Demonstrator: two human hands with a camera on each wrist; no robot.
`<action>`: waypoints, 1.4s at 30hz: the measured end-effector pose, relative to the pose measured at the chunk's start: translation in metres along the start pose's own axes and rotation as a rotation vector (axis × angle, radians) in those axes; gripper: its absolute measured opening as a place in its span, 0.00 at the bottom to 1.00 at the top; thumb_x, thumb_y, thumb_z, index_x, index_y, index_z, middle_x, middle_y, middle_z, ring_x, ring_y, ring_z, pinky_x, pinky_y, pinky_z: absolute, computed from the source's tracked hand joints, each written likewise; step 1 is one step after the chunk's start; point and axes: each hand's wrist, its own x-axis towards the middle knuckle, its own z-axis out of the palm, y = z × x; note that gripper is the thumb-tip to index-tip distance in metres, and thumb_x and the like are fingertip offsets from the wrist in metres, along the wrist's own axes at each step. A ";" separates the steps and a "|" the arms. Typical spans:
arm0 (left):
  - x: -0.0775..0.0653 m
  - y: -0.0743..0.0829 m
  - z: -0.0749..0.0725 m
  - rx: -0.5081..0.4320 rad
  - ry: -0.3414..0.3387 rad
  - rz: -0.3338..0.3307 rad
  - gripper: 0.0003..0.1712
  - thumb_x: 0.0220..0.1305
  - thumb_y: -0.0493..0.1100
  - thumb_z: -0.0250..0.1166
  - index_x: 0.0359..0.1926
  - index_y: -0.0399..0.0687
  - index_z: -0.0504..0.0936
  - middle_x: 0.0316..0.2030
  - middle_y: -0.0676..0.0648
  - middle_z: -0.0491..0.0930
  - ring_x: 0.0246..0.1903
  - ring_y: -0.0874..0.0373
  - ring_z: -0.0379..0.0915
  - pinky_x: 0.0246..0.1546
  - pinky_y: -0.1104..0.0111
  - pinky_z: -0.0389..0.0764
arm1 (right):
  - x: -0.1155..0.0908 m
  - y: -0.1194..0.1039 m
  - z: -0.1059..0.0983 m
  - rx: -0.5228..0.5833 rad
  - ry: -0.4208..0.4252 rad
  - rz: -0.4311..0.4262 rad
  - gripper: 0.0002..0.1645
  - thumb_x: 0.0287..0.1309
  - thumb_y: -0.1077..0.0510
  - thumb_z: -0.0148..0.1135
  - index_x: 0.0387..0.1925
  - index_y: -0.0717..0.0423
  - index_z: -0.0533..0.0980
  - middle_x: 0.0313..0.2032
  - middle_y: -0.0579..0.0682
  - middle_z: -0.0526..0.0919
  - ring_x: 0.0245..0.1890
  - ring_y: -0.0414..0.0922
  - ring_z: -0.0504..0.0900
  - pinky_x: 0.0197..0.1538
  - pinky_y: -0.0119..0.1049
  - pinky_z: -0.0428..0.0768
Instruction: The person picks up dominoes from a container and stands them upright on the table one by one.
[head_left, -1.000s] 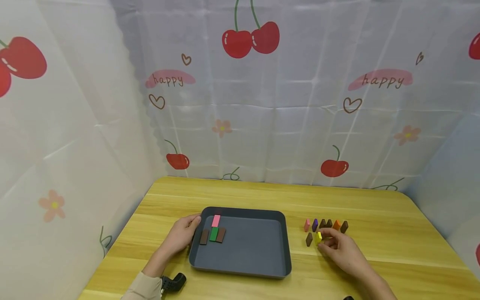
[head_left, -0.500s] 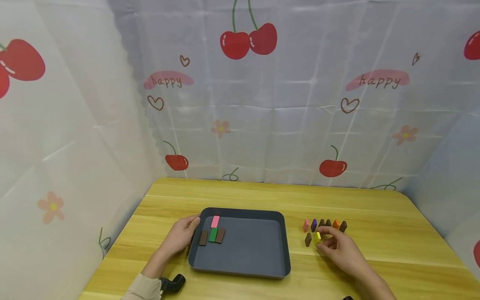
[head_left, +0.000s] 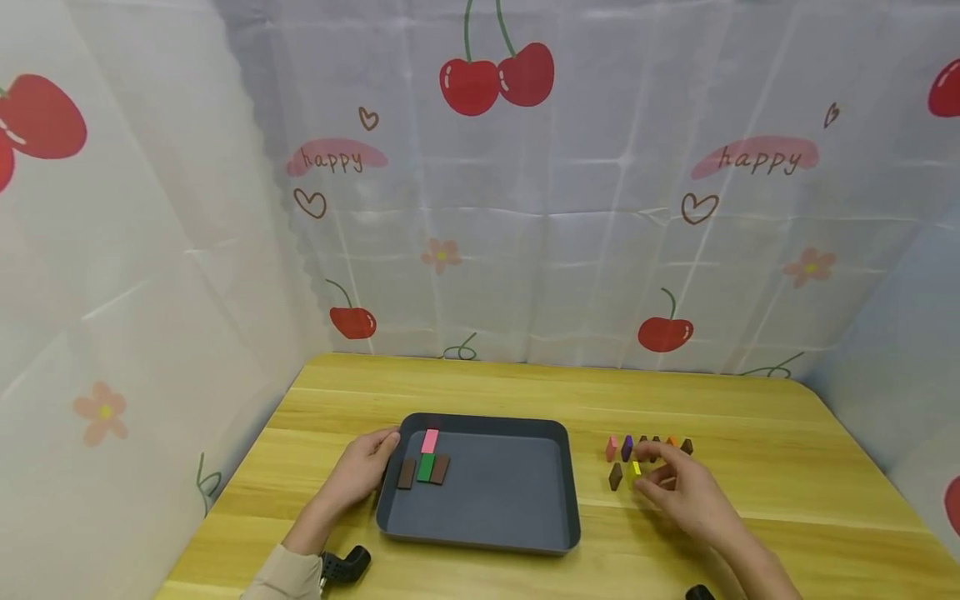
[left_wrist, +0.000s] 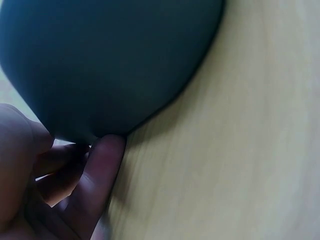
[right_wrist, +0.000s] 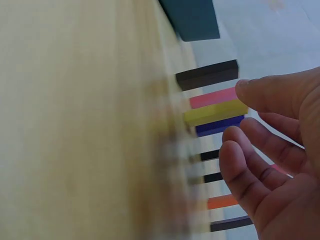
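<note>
My left hand [head_left: 362,468] grips the left wall of a dark grey tray [head_left: 510,546]; in the left wrist view its fingertips [left_wrist: 110,150] meet the tray's outer side. Lying flat inside are a pink block [head_left: 430,441], a green block [head_left: 426,467] and two brown blocks, one [head_left: 440,469] beside the green. My right hand [head_left: 686,492] is around a yellow block [right_wrist: 215,112] standing upright on the table. Its thumb and fingers are spread apart, with gaps between them and the block in the right wrist view. A dark brown block [head_left: 616,477] stands left of the yellow one.
Behind the right hand runs a row of upright blocks: pink [head_left: 612,448], purple [head_left: 627,448], orange [right_wrist: 222,201] and several dark brown. The wooden table [head_left: 480,383] ends at a cherry-print curtain [head_left: 585,250]. A black wrist device [head_left: 347,565] sits by the left forearm.
My right thumb and index finger have spread from their pinch on the yellow block, which stays in place. My left hand and the tray hold still.
</note>
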 end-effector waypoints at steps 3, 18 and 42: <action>0.001 0.000 0.000 0.001 -0.001 0.003 0.25 0.82 0.51 0.51 0.70 0.45 0.77 0.65 0.43 0.80 0.69 0.43 0.72 0.71 0.46 0.73 | 0.000 -0.004 -0.003 -0.026 0.015 -0.030 0.26 0.62 0.62 0.72 0.60 0.56 0.78 0.52 0.55 0.82 0.37 0.37 0.82 0.38 0.31 0.83; 0.004 0.001 0.000 0.005 -0.003 0.009 0.25 0.82 0.50 0.51 0.69 0.43 0.77 0.64 0.42 0.80 0.69 0.43 0.72 0.71 0.46 0.73 | 0.015 -0.047 -0.002 -0.092 -0.002 -0.247 0.20 0.61 0.61 0.73 0.54 0.48 0.82 0.39 0.45 0.84 0.34 0.35 0.78 0.33 0.29 0.79; 0.002 0.000 -0.001 0.009 -0.004 0.026 0.26 0.83 0.50 0.51 0.70 0.41 0.76 0.64 0.41 0.80 0.69 0.42 0.72 0.70 0.46 0.73 | 0.061 -0.111 0.036 -0.024 -0.206 -0.420 0.20 0.66 0.54 0.70 0.58 0.47 0.81 0.52 0.47 0.84 0.45 0.43 0.82 0.41 0.33 0.83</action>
